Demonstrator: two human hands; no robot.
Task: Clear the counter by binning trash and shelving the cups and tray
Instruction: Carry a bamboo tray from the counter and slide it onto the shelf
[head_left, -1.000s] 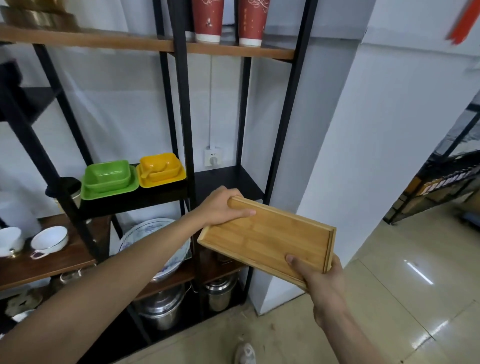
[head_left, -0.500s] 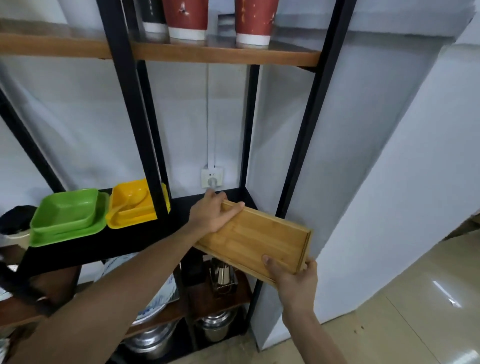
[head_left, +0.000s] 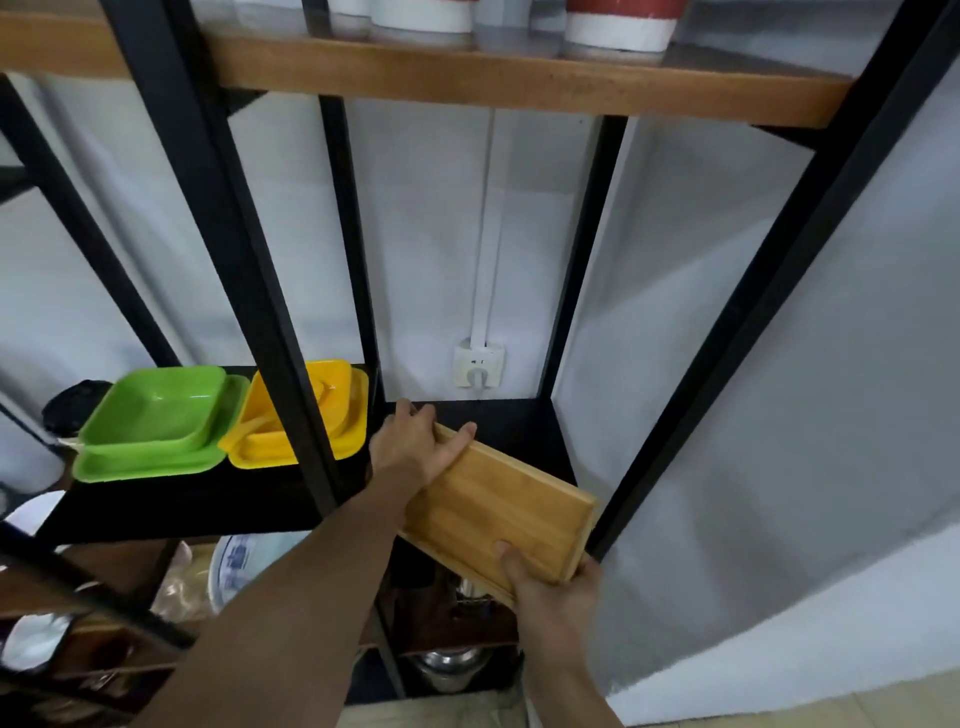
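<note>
The flat, light-brown bamboo tray (head_left: 498, 512) is held by both hands in front of the black shelf (head_left: 514, 421) of the black metal rack. The tray's long side runs from far-left to near-right. Its far end is already over the bare right part of the black shelf, and its near end sticks out past the shelf's front edge. The left hand (head_left: 415, 447) is at the far corner, closer to the shelf, with its thumb lying on top of the tray and its fingers curled round the edge. The right hand (head_left: 550, 587) holds the near corner, with its thumb pressed on top and its fingers hidden under it. The shelf lies ahead of both hands, so I think the tray needs a push forward and then a gentle set down. The green square plastic dishes (head_left: 156, 421) and the yellow square plastic dishes (head_left: 306, 415) sit on the same shelf to the left, apart from the tray.
</note>
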